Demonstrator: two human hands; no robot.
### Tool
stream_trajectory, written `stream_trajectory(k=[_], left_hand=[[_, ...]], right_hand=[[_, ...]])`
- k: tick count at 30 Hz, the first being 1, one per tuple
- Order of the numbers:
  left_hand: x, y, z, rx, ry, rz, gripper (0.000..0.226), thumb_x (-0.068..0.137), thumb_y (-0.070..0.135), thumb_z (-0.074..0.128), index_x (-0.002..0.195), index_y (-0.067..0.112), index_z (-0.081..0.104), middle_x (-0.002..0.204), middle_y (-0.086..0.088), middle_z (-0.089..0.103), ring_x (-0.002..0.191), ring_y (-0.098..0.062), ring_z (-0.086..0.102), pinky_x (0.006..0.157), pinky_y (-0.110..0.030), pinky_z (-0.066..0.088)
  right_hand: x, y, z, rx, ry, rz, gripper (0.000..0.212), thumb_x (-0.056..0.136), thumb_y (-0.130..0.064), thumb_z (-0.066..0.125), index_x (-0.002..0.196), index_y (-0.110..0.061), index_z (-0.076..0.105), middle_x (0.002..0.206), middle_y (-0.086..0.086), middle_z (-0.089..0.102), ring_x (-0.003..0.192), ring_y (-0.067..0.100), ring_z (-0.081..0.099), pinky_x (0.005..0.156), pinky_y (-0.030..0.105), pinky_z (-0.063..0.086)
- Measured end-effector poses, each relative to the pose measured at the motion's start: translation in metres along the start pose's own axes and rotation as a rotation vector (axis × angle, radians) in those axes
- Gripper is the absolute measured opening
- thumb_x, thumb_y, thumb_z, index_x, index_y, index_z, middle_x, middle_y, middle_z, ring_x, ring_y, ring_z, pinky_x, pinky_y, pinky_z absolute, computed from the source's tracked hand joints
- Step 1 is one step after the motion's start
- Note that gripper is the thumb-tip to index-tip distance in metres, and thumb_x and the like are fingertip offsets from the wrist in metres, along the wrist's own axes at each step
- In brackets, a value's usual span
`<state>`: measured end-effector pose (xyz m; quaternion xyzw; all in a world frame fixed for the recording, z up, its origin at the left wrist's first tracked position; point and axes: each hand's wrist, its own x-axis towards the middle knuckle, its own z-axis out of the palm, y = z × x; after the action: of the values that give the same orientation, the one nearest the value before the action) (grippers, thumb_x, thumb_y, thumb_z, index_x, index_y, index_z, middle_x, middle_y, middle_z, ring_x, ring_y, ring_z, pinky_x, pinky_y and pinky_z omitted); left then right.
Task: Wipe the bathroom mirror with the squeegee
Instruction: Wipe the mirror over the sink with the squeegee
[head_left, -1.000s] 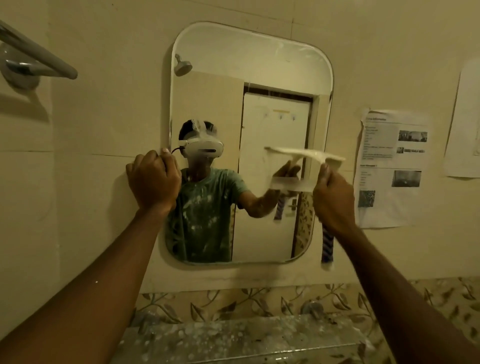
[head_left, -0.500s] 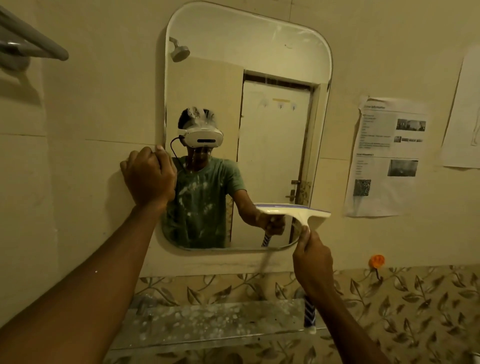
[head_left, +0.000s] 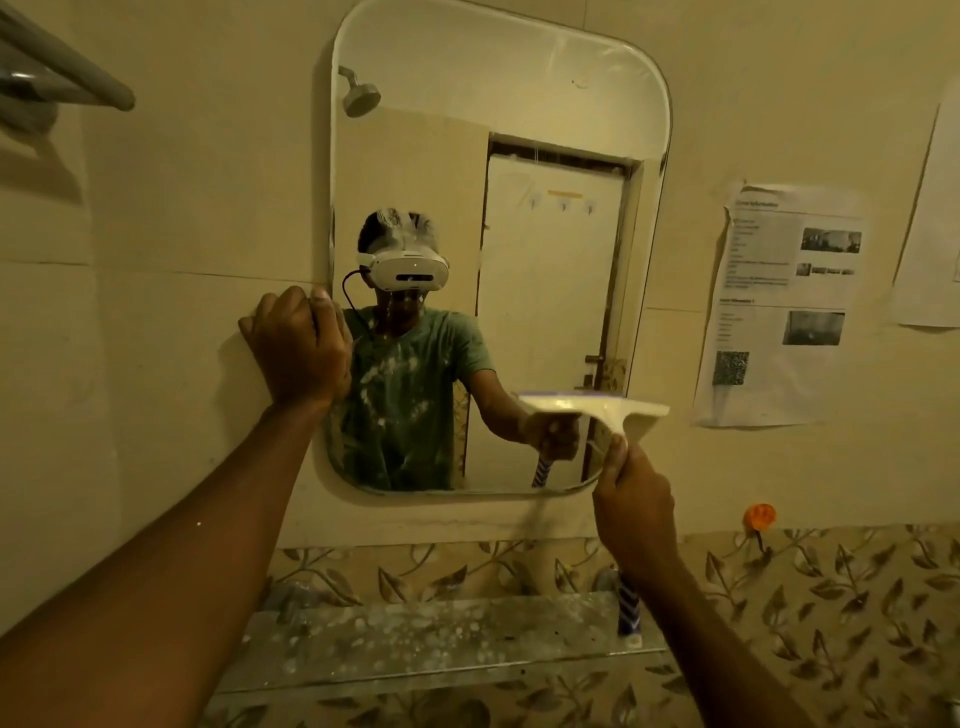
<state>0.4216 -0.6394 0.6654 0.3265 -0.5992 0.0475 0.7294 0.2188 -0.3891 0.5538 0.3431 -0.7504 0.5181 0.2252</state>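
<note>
Pressing against the lower right part of the mirror (head_left: 519, 130) is the squeegee (head_left: 618, 408): pale head lying level, its right end reaching just past the mirror's right edge, its blue-and-white striped handle (head_left: 628, 608) hanging down below the fist.

Right hand (head_left: 636, 512): closed around the squeegee's neck just under the head, fingers wrapped tight, forearm running down to the lower right corner.

Left hand (head_left: 298, 353): curled into a loose fist, gripping nothing, resting against the wall at the mirror's left edge about halfway up, knuckles overlapping the glass a little.

Mirror: tall, rounded corners, fixed to a cream tiled wall; white splashes are showing on its lower left area. It is reflecting a person in a green shirt and white headset, a shower head and a pale door.

Glass shelf (head_left: 415, 639): sitting below the mirror, speckled with white droplets.

Leaf-patterned tile band (head_left: 831, 597): running along the wall behind the shelf.

Printed paper sheet (head_left: 779, 301): stuck to the wall right of the mirror.

Orange hook (head_left: 759, 517): sitting below that sheet.

Grey towel rail (head_left: 67, 67): jutting in at upper left.
</note>
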Motion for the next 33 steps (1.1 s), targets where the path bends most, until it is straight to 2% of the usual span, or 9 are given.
stream_trajectory(k=[2,4,8,12,17,21,26,29,33], left_hand=[[0.0,0.001,-0.001,-0.004,-0.002,0.001,0.036,0.097,0.019,0.041,0.07,0.0,0.055,0.065,-0.019,0.055,0.071,-0.03,0.049,0.071,-0.034,0.026],[0.0,0.002,-0.002,-0.002,-0.006,0.007,0.035,0.097,0.018,0.042,0.07,0.0,0.055,0.065,-0.019,0.055,0.071,-0.031,0.049,0.071,-0.034,0.026],[0.0,0.0,-0.003,0.001,-0.013,0.011,0.036,0.097,0.019,0.04,0.069,0.001,0.053,0.064,-0.018,0.053,0.07,-0.031,0.049,0.07,-0.036,0.028],[0.0,-0.002,-0.001,0.009,0.006,0.026,0.034,0.096,0.019,0.042,0.069,0.001,0.053,0.065,-0.018,0.054,0.07,-0.03,0.048,0.07,-0.032,0.022],[0.0,-0.003,0.001,0.009,0.023,0.026,0.035,0.096,0.019,0.041,0.069,0.001,0.054,0.063,-0.017,0.053,0.067,-0.028,0.046,0.069,-0.03,0.021],[-0.001,-0.001,0.0,0.019,0.024,0.032,0.034,0.096,0.019,0.042,0.069,0.0,0.054,0.064,-0.018,0.054,0.068,-0.029,0.047,0.069,-0.03,0.021],[-0.001,0.0,-0.001,0.024,0.012,0.015,0.034,0.097,0.019,0.042,0.07,0.001,0.054,0.065,-0.017,0.052,0.07,-0.028,0.046,0.07,-0.031,0.021],[-0.001,-0.002,0.0,0.024,0.024,0.024,0.034,0.096,0.019,0.042,0.07,0.002,0.053,0.065,-0.017,0.052,0.07,-0.029,0.046,0.07,-0.031,0.02],[-0.002,-0.001,0.001,0.017,0.015,0.018,0.034,0.096,0.021,0.04,0.071,0.001,0.054,0.067,-0.018,0.054,0.073,-0.03,0.048,0.07,-0.036,0.028]], right_hand=[[-0.019,0.01,0.005,-0.035,-0.025,0.031,0.042,0.104,-0.036,0.026,0.107,-0.011,0.059,0.062,0.0,0.061,0.051,0.014,0.058,0.044,0.026,0.04],[-0.025,0.01,0.002,-0.039,-0.041,0.031,0.043,0.104,-0.037,0.026,0.106,-0.01,0.06,0.064,0.001,0.061,0.052,0.013,0.058,0.046,0.024,0.038],[0.013,-0.02,-0.017,0.039,0.0,-0.008,0.042,0.105,-0.038,0.026,0.089,-0.014,0.057,0.066,0.001,0.059,0.054,0.013,0.056,0.046,0.023,0.039],[0.046,-0.037,-0.021,0.053,0.052,-0.074,0.045,0.105,-0.041,0.025,0.093,-0.013,0.058,0.072,0.004,0.062,0.061,0.016,0.062,0.052,0.033,0.051],[-0.015,-0.001,0.007,0.013,-0.011,0.001,0.038,0.104,-0.035,0.028,0.096,-0.013,0.057,0.06,0.003,0.06,0.047,0.016,0.058,0.04,0.032,0.048],[-0.046,0.016,0.009,-0.06,-0.063,0.081,0.043,0.103,-0.036,0.028,0.088,-0.01,0.058,0.056,0.001,0.056,0.045,0.014,0.054,0.042,0.029,0.041],[0.0,-0.012,-0.013,0.038,0.021,0.012,0.043,0.104,-0.039,0.027,0.09,-0.013,0.058,0.063,0.0,0.056,0.051,0.012,0.052,0.046,0.028,0.041],[0.036,-0.025,-0.021,0.046,0.089,-0.021,0.048,0.104,-0.042,0.025,0.088,-0.013,0.059,0.071,0.003,0.061,0.063,0.016,0.06,0.054,0.033,0.05],[0.003,-0.003,-0.006,0.075,0.022,0.035,0.042,0.104,-0.04,0.026,0.087,-0.015,0.056,0.065,0.002,0.059,0.052,0.012,0.056,0.044,0.025,0.042]])
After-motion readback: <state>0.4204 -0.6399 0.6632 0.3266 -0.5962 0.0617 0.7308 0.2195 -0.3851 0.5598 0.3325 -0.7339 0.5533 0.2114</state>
